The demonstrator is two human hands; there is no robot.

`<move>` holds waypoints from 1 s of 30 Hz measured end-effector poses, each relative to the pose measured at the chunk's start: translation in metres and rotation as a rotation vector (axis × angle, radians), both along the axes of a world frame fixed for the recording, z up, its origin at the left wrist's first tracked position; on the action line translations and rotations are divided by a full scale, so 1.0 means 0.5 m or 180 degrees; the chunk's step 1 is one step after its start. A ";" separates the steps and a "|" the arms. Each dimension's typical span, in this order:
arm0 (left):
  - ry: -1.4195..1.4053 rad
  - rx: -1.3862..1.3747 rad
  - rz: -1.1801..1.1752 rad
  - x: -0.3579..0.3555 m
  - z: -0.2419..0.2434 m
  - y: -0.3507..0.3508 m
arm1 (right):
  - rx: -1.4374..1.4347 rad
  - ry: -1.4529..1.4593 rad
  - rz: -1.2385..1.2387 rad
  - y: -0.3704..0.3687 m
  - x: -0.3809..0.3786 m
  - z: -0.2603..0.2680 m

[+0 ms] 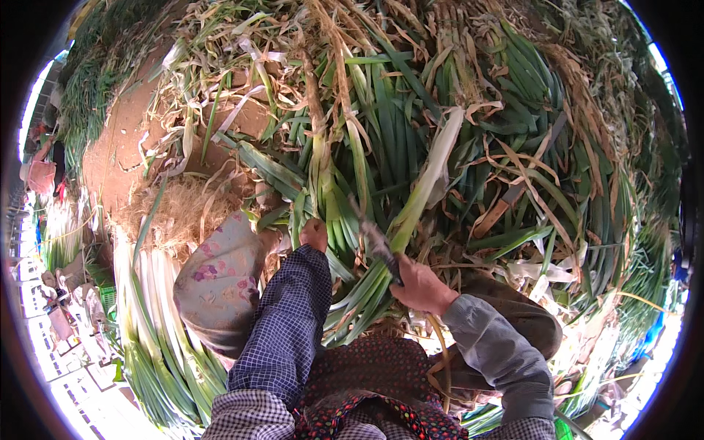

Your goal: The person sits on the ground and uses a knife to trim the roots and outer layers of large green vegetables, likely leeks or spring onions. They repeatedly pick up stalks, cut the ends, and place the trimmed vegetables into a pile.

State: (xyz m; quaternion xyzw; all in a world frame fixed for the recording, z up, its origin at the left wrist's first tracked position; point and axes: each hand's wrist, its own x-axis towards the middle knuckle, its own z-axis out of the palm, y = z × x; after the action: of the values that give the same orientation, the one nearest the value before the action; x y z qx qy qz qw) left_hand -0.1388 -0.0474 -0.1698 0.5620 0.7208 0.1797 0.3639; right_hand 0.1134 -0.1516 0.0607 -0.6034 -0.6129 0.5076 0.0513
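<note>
My left hand (pixel 313 234) is closed in a fist around the green leaf end of a long onion-like stalk (pixel 319 159), whose dry, soil-brown end points away from me. In my right hand (pixel 423 286) is the dark handle of a narrow tool, apparently a knife (pixel 377 239), with its tip towards the upper left. Just beyond that hand lies a peeled long green onion (pixel 426 181), its white shank pointing away. Its leaves (pixel 360 297) seem to fan out below; whether the right hand also grips it, I cannot tell.
Unpeeled green onions (pixel 390 132) and dry husks (pixel 236 27) heap up in front. What looks like a wooden-handled blade (pixel 509 198) lies among leaves at right. Peeled onions with roots (pixel 159 286) lie left of my flowered knee (pixel 220 280). Bare soil (pixel 124 148) shows farther left.
</note>
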 end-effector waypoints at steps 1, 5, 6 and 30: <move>0.0088 0.0110 -0.0044 0.005 0.009 0.015 | -0.0145 0.0043 0.0157 0.001 -0.001 0.003; 0.0578 0.0803 -0.0346 0.041 0.034 0.084 | 0.0049 0.0104 -0.0616 0.024 0.034 0.045; 0.0811 0.0900 -0.0421 0.061 0.054 0.104 | 0.0593 0.0112 -0.0822 0.013 0.050 0.042; 0.0210 0.0042 0.0107 0.120 0.378 0.245 | 0.0158 0.1089 -0.1941 -0.050 0.135 0.125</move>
State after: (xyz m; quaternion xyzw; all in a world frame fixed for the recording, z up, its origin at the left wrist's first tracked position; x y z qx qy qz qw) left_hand -0.0787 0.0752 0.0190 0.5578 0.7405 0.1719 0.3331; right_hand 0.1809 -0.1765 0.1230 -0.6635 -0.3991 0.5476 0.3171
